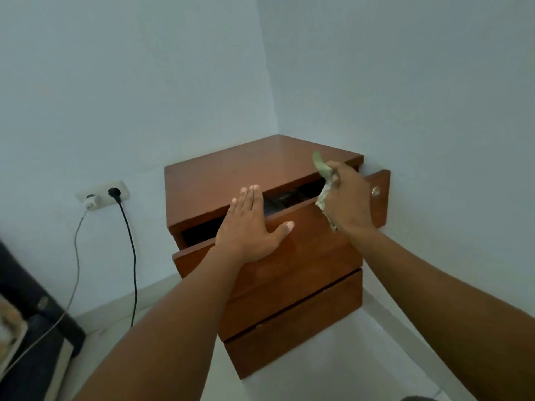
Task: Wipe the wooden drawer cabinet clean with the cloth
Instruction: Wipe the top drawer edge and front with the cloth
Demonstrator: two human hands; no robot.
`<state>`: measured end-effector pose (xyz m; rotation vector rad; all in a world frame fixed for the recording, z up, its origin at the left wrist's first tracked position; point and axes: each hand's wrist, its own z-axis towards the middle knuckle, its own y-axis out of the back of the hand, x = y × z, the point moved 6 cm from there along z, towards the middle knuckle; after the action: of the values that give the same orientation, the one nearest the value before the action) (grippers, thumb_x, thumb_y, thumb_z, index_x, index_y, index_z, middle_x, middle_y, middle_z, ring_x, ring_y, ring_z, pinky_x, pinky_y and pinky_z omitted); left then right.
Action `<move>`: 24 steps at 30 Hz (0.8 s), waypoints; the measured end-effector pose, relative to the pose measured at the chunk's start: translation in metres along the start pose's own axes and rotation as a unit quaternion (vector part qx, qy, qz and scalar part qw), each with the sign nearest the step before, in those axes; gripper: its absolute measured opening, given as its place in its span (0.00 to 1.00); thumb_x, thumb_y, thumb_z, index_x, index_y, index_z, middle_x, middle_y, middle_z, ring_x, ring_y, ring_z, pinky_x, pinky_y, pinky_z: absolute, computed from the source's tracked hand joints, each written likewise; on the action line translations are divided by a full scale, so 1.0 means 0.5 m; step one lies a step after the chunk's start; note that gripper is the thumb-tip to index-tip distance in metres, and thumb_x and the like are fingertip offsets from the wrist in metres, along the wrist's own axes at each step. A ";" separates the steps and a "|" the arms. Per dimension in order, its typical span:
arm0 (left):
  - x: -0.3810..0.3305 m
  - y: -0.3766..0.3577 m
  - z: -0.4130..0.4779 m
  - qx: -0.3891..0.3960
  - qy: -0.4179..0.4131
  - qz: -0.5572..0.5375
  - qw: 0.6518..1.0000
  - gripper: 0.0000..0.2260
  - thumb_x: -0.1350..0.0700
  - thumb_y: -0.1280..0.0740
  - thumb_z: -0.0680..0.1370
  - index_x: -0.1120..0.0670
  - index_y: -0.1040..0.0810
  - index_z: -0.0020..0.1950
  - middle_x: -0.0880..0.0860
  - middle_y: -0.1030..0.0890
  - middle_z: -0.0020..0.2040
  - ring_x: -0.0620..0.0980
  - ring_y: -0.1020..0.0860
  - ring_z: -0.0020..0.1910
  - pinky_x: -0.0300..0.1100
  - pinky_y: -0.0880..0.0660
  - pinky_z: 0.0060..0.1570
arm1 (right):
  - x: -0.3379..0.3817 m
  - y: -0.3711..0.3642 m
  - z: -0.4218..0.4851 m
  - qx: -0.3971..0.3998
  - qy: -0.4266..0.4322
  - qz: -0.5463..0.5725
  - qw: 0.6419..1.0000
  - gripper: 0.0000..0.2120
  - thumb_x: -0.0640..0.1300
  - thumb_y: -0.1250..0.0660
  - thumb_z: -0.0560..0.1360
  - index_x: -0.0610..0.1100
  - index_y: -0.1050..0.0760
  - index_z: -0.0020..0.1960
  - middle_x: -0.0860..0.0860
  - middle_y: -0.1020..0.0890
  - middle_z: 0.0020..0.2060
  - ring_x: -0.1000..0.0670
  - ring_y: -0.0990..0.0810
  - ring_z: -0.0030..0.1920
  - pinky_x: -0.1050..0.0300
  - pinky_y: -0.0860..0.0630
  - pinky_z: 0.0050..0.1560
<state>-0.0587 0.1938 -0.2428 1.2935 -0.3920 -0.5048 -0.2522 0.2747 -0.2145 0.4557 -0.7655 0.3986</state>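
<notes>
Left hand [249, 227]: open, flat on the top drawer [304, 235] front, fingers over its upper edge.
Right hand [348, 198]: closed round the bunched green cloth [324, 192], at the drawer's far right end.
Wooden drawer cabinet [240, 175]: in the room's corner, top drawer partly open, lower fronts shut.
Progress: cannot tell what is wiped; the top looks glossy, and the drawer fronts probably remain.

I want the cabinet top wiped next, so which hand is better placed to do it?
The right hand, I'd say: it grips the cloth beside the cabinet top. The left hand lies open and flat on the open drawer front, holding nothing.
</notes>
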 end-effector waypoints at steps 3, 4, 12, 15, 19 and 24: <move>0.095 0.034 -0.031 -0.033 0.049 -0.031 0.998 0.42 0.30 0.53 0.82 0.55 0.62 0.85 0.54 0.61 0.85 0.52 0.62 0.83 0.48 0.64 0.79 | 0.090 -0.079 -0.080 0.060 0.137 -0.018 0.989 0.14 0.33 0.37 0.80 0.38 0.23 0.65 0.47 0.20 0.52 0.50 0.23 0.53 0.68 0.27 0.52; 0.148 0.042 -0.047 -0.036 0.085 -0.022 0.995 0.40 0.32 0.54 0.83 0.56 0.62 0.85 0.55 0.60 0.85 0.53 0.62 0.83 0.50 0.63 0.80 | 0.107 -0.110 -0.102 0.082 0.166 -0.021 0.982 0.14 0.33 0.36 0.80 0.39 0.23 0.65 0.45 0.19 0.55 0.47 0.23 0.56 0.60 0.23 0.55; 0.269 0.032 -0.112 0.009 0.141 -0.015 0.990 0.30 0.47 0.55 0.87 0.59 0.63 0.84 0.58 0.61 0.85 0.55 0.61 0.84 0.52 0.59 0.82 | 0.234 -0.310 -0.217 0.237 0.277 -0.109 0.925 0.22 0.39 0.36 0.80 0.49 0.29 0.73 0.51 0.27 0.73 0.49 0.37 0.77 0.48 0.38 0.78; 0.269 0.036 -0.103 0.018 0.131 0.005 0.991 0.30 0.47 0.55 0.88 0.60 0.63 0.84 0.58 0.62 0.85 0.55 0.61 0.84 0.51 0.59 0.81 | 0.231 -0.336 -0.198 0.282 0.267 -0.142 0.910 0.24 0.39 0.40 0.80 0.49 0.32 0.75 0.51 0.29 0.75 0.51 0.38 0.78 0.49 0.39 0.78; 0.268 0.034 -0.105 0.022 0.118 0.015 0.993 0.30 0.47 0.55 0.87 0.59 0.62 0.84 0.58 0.61 0.85 0.55 0.61 0.84 0.51 0.59 0.82 | 0.180 -0.299 -0.157 0.256 0.215 -0.160 0.929 0.19 0.40 0.40 0.80 0.48 0.25 0.70 0.50 0.21 0.66 0.49 0.23 0.66 0.48 0.24 0.65; 0.246 0.036 -0.093 0.032 0.104 0.034 0.994 0.30 0.45 0.57 0.87 0.58 0.63 0.84 0.57 0.62 0.85 0.54 0.63 0.83 0.50 0.62 0.80 | 0.117 -0.217 -0.081 0.165 0.106 -0.128 0.972 0.14 0.35 0.32 0.75 0.40 0.22 0.61 0.45 0.18 0.51 0.49 0.24 0.49 0.52 0.21 0.52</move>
<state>0.0710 0.1658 -0.2367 1.3745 -0.2793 -0.2985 -0.1369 0.2161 -0.2241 0.8013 -0.4258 0.3264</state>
